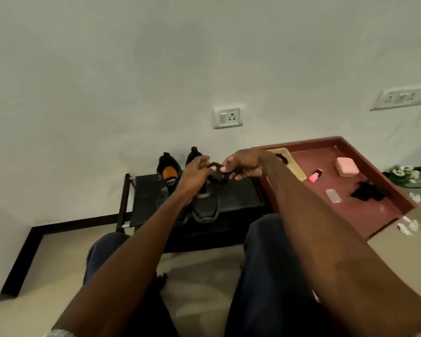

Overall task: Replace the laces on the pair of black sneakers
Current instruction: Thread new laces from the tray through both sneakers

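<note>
Two black sneakers stand on a low black rack [233, 200]. The left sneaker [168, 175] shows an orange insole. The right sneaker [204, 205] points toward me, partly hidden by my hands. Above it my left hand [196, 172] and my right hand [243, 166] both pinch a bundle of black lace [216, 175] between them. A second heap of black lace [367, 190] lies on the red-brown table at the right.
The red-brown table [365, 215] also carries a pink case [346, 166], a pink highlighter [315, 176], a clear plastic piece [333, 195] and a beige tray [294, 166]. A wall socket [228, 116] is behind. My knees sit below the rack; paper scraps [407, 226] litter the floor.
</note>
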A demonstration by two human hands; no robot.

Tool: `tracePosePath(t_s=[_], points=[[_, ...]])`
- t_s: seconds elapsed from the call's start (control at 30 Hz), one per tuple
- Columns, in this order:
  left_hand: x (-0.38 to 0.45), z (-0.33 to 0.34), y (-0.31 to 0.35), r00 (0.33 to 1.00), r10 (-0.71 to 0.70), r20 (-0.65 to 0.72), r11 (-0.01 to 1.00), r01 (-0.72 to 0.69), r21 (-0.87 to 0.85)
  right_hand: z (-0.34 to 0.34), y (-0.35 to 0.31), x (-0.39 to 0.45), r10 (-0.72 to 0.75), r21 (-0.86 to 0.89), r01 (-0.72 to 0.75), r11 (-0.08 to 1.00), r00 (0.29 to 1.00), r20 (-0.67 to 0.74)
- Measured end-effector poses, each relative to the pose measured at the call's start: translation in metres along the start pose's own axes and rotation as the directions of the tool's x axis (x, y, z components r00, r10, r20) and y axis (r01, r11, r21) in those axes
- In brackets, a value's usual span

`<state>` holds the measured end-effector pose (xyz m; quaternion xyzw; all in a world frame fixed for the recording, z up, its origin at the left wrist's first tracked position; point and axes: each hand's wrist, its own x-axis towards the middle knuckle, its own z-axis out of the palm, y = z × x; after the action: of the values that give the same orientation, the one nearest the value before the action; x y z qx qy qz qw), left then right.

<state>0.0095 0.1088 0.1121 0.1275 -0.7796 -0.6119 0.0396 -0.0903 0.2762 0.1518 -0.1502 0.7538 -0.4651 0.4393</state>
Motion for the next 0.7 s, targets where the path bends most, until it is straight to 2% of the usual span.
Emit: tracePosePath(t_s=[0.1, 0.2, 0.27, 0.37, 0.47, 0.53, 0.7], points=[[-0.039, -0.041, -0.026, 0.991, -0.009, 0.132, 0.997, -0.001, 0.078, 0.052, 0.012, 0.01, 0.02, -0.068, -0.015, 0.998, 0.997, 0.071], [-0.068, -0.071, -0.057, 0.986, -0.12, 0.117, 0.984, 0.103, 0.145, 0.098, 0.032, 0.017, 0.032, -0.043, -0.029, 0.999, 0.996, 0.078], [-0.079, -0.081, -0.077, 0.967, -0.211, 0.14, 0.974, 0.195, 0.116, 0.118, 0.049, 0.02, 0.011, -0.01, -0.01, 1.0, 0.999, 0.036], [-0.087, -0.085, -0.097, 0.926, -0.315, 0.209, 0.949, 0.308, 0.067, 0.133, 0.069, 0.018, -0.053, 0.039, 0.058, 0.998, 0.99, -0.13], [-0.086, -0.077, -0.101, 0.894, -0.292, 0.341, 0.949, 0.315, -0.013, 0.135, 0.077, 0.014, -0.078, 0.095, 0.097, 0.991, 0.978, -0.191], [-0.084, -0.072, -0.1, 0.897, -0.244, 0.368, 0.957, 0.284, -0.058, 0.131, 0.078, 0.012, -0.09, 0.114, 0.111, 0.987, 0.98, -0.176], [-0.078, -0.067, -0.101, 0.942, -0.213, 0.257, 0.974, 0.226, -0.021, 0.131, 0.077, 0.011, -0.103, 0.02, 0.107, 0.994, 0.986, -0.134]])
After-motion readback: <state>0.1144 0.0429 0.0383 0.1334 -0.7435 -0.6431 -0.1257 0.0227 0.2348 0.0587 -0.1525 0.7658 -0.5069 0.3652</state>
